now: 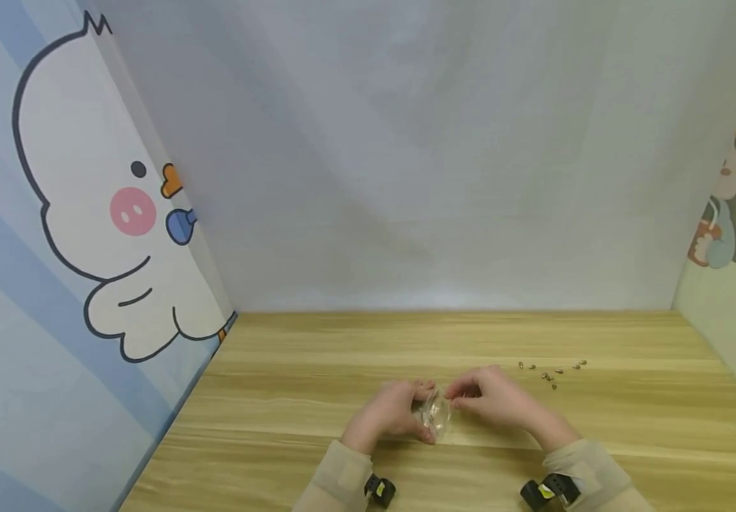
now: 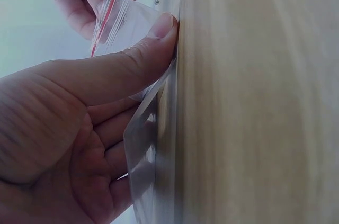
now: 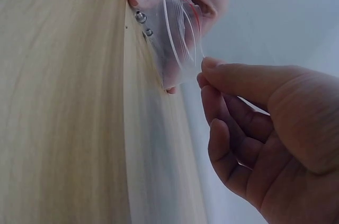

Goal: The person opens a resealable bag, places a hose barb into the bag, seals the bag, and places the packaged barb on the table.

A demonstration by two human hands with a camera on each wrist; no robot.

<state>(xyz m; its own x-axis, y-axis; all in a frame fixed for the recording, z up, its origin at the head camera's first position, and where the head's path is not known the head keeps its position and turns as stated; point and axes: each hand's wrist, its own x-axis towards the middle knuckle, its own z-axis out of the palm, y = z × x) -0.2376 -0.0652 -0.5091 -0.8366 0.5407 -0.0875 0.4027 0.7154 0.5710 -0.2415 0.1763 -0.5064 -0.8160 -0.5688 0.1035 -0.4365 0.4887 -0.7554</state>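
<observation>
To the left of the clear zip bag, the left hand is found, and by it the bag is gripped just over the desk, with the thumb pressed on it. At the right edge of the bag, the thumb and forefinger of the right hand are brought together; this edge seems to be pinched, but whether a small piece is also held cannot be told. The bag should be kept steady from its left, and its lips should be parted gently, without tipping. Farther right of the bag, and beyond it, loose metal pieces are spread, best shown by the head view. The red stripe of the bag is shown only by the wrist views; two beads inside are made clear only by the right one.
</observation>
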